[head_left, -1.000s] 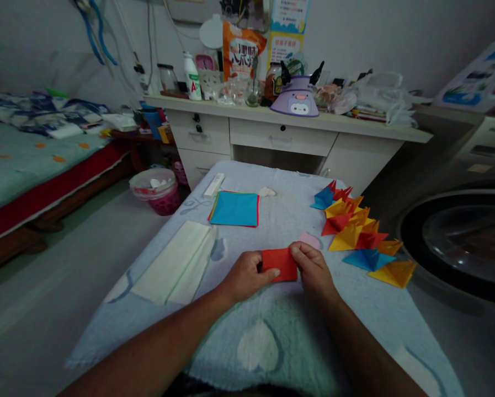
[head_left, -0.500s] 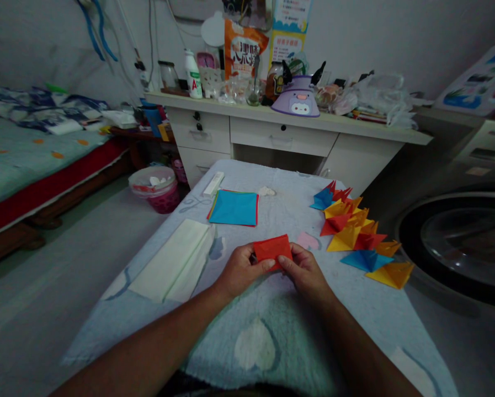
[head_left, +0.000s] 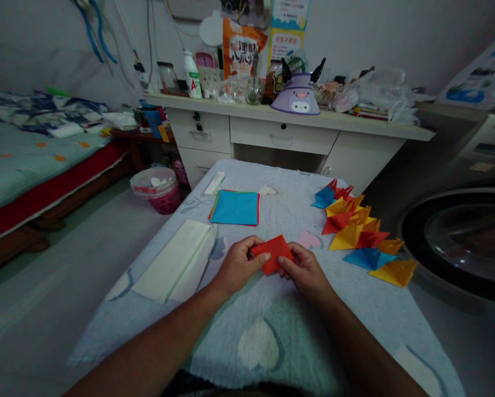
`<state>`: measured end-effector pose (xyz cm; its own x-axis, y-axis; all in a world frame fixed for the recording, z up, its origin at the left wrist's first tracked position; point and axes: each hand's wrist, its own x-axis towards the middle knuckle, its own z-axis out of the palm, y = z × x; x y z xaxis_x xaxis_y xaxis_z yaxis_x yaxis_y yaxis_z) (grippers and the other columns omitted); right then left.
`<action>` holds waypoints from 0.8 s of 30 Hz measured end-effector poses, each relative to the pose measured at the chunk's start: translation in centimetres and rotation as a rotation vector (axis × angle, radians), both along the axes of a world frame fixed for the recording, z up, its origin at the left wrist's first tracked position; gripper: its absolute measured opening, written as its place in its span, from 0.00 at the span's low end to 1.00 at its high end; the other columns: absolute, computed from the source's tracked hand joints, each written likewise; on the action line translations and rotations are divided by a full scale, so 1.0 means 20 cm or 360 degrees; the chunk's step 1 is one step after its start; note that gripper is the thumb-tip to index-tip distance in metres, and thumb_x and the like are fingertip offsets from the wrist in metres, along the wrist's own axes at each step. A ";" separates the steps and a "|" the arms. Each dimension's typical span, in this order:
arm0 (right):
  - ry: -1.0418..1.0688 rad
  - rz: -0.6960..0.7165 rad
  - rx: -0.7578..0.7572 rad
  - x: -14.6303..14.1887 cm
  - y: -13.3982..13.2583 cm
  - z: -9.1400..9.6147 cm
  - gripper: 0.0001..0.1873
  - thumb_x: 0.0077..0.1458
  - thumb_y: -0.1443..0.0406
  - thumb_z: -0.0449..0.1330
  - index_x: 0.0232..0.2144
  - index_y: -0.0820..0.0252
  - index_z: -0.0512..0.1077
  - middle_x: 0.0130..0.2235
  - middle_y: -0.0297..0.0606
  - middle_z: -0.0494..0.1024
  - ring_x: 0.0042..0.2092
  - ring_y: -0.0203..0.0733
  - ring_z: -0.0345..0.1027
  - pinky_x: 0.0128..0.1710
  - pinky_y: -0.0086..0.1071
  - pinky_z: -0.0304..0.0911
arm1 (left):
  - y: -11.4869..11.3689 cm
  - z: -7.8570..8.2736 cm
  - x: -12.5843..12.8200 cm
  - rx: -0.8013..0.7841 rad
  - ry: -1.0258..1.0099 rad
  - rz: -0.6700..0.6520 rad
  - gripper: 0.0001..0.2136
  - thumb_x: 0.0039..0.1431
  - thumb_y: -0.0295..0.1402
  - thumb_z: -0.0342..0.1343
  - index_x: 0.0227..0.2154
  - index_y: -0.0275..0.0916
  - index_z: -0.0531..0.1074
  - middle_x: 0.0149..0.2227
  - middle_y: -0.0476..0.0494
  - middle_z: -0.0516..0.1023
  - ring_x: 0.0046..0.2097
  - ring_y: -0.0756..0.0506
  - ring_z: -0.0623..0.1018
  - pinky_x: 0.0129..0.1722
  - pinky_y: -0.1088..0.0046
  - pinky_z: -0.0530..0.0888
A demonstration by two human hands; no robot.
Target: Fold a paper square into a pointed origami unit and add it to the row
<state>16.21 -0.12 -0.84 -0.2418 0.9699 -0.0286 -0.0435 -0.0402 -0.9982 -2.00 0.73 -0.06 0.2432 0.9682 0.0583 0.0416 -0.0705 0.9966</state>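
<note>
A small folded square of red origami paper (head_left: 275, 252) is held above the cloth-covered table, one corner pointing away from me. My left hand (head_left: 243, 263) pinches its left side, thumb on top and fingers behind. On the right side my right hand (head_left: 305, 267) grips it the same way, thumb on the lower right face. Beyond the hands lies a stack of square paper (head_left: 235, 208), blue on top with red and yellow-green edges showing. Several folded paper cranes (head_left: 350, 229) in red, yellow, orange and blue stand in rows to the right.
A pale folded packet (head_left: 175, 260) lies left of my hands on the tablecloth (head_left: 257, 344). Behind the stack are a small white box (head_left: 214, 183) and a crumpled scrap (head_left: 267, 191). A pink bin (head_left: 164, 198) stands on the floor; a washing machine (head_left: 470, 209) is at right.
The red paper has turned in my hands, from lying nearly straight to sitting diagonally with a corner up. Both hands still hold it in about the same place.
</note>
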 end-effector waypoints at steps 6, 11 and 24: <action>0.0049 -0.0020 -0.0014 0.00 0.00 -0.01 0.18 0.49 0.52 0.67 0.31 0.58 0.70 0.22 0.27 0.68 0.22 0.31 0.59 0.22 0.25 0.52 | -0.03 0.01 0.01 0.0324 0.0150 0.0143 0.26 0.52 0.27 0.59 0.55 0.42 0.62 0.48 0.43 0.70 0.43 0.47 0.74 0.43 0.73 0.71; 0.0029 -0.0018 0.0013 0.01 0.00 -0.01 0.17 0.50 0.52 0.66 0.31 0.58 0.69 0.21 0.27 0.68 0.22 0.30 0.57 0.22 0.25 0.50 | -0.04 0.01 0.00 0.0728 0.0425 0.0149 0.24 0.53 0.23 0.58 0.53 0.44 0.64 0.52 0.43 0.68 0.51 0.45 0.71 0.51 0.68 0.69; 0.0044 -0.0007 0.0047 0.01 0.01 -0.01 0.18 0.50 0.51 0.66 0.31 0.59 0.69 0.22 0.27 0.67 0.22 0.30 0.57 0.22 0.25 0.51 | -0.05 0.03 -0.01 0.0988 0.0508 0.0112 0.22 0.58 0.23 0.54 0.54 0.45 0.61 0.53 0.40 0.64 0.57 0.42 0.66 0.56 0.60 0.67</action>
<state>16.35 0.05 -1.07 -0.2377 0.9713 0.0068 -0.0710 -0.0104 -0.9974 -2.17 -0.20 0.48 0.2787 0.7929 0.5418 0.3508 -0.6092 0.7112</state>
